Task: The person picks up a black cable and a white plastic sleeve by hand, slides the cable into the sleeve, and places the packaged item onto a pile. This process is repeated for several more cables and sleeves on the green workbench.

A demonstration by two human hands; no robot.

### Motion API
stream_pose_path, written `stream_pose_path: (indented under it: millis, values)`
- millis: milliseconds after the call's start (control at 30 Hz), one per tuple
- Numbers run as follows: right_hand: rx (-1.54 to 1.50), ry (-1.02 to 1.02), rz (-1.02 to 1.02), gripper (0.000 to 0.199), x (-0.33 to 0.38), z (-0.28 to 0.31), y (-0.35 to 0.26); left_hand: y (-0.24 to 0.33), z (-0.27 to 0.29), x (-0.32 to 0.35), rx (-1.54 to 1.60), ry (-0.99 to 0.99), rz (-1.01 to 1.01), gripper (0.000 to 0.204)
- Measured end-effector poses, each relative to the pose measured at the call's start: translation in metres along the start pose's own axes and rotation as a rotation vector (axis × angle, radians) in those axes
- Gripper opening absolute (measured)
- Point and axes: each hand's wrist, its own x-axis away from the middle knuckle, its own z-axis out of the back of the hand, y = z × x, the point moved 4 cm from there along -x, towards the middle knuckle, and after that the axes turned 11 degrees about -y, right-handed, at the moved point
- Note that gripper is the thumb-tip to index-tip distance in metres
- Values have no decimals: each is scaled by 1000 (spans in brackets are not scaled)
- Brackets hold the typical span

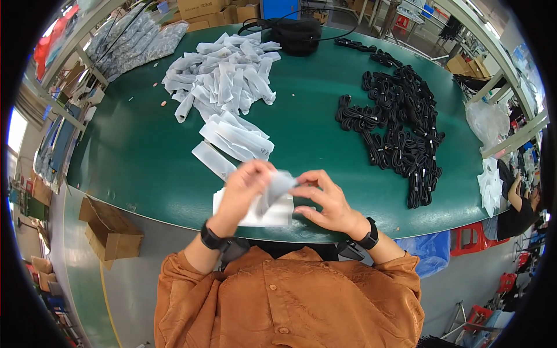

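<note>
- Head view: at the near edge of the green tabletop (145, 156), the left hand (243, 188) and right hand (325, 203) pinch one translucent white pouch (277, 184), apparently spreading its mouth.
- Next, judging by the work, a coiled black cable from the pile (400, 127) must be picked up.
- Pouch looks thin, frosted, crumpled, lifted above a flat stack (278, 213).

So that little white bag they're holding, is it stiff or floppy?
Probably floppy: the white bag bends and creases between the left hand and right hand. Likely very light and thin, since it looks translucent. Possibly slippery.
</note>
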Motion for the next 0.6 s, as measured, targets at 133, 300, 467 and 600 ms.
stream_pose_path:
  millis: [133,300,467,600]
  values:
    - [343,92,-265,39,3,30,20,47,70,-30,-111,289,-209,14]
    - [902,165,-744,32,75,84,119,54,34,-5,-734,293,-331,18]
    - [901,44,-777,28,95,83,133,-24,-35,36,-901,-128,-210,16]
    - [503,107,-665,26,88,69,103,-34,-52,39,-1116,-144,-301,15]
